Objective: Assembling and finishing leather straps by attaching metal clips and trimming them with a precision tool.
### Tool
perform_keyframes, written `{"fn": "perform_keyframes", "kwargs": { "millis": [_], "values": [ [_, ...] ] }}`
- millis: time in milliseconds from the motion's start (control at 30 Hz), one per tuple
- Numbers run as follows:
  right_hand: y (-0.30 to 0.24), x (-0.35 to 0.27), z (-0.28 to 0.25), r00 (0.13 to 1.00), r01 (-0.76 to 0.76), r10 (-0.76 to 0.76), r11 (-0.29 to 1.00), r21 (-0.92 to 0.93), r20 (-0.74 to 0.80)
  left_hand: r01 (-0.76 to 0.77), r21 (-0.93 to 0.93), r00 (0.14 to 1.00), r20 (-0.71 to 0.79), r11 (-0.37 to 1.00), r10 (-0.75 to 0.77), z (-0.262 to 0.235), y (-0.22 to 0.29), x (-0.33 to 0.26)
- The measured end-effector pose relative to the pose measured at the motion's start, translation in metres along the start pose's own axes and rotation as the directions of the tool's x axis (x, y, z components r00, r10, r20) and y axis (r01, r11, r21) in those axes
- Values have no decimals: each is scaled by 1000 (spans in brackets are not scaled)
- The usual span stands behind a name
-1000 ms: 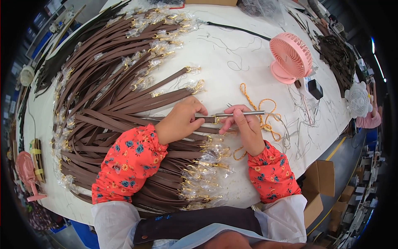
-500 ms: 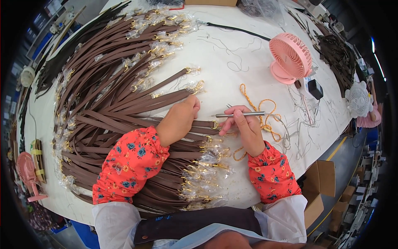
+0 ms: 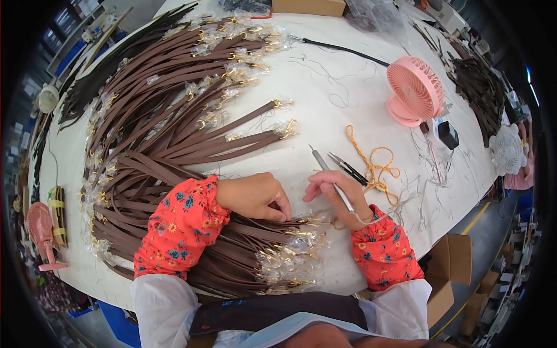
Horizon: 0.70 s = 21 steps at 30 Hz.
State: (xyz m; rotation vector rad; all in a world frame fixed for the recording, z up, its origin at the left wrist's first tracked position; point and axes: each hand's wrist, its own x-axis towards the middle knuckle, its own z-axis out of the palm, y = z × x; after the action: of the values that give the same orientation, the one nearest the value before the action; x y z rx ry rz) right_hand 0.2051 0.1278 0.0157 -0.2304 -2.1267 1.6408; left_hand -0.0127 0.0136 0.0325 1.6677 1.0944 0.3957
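My left hand [image 3: 255, 196] reaches over a pile of brown straps [image 3: 214, 145] with gold metal clasps. Its fingers are bent down and closed at the end of a strap, where the exact grip is partly hidden. In my right hand [image 3: 343, 194] sits a slim silver pen-shaped tool [image 3: 333, 180], its thin tip pointing up and away from me. From its lower end a thin cord runs off to the right. Just beyond that hand is a dark pointed tool [image 3: 348, 168], like tweezers or snips. Clear plastic film [image 3: 301, 242] wraps many clasps.
A pink fan [image 3: 412, 90] stands at the far right, near a coil of orange cord [image 3: 380, 168] and loose threads. A cardboard box [image 3: 449, 264] is beside the table's right edge. Another pink fan [image 3: 40, 232] stands at the left, and a black strap [image 3: 345, 51] lies at the back.
My left hand has come nearer and slightly right, down to the strap ends. The pen-shaped tool has swung from pointing left to pointing up and away. The view has shifted slightly.
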Motion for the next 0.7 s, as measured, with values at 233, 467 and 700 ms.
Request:
{"fn": "perform_keyframes", "kwargs": {
  "millis": [233,467,700],
  "values": [
    [5,-1,1,988,124,-96,959,-256,121,156,289,732,-676,944,86,0,-10,4],
    [7,-2,-1,974,222,-199,929,-295,108,493,698,666,-687,519,292,-5,-26,1],
    [7,4,-1,902,359,-430,790,-496,-31,126,545,808,-542,829,233,18,-13,15]
  ]
}}
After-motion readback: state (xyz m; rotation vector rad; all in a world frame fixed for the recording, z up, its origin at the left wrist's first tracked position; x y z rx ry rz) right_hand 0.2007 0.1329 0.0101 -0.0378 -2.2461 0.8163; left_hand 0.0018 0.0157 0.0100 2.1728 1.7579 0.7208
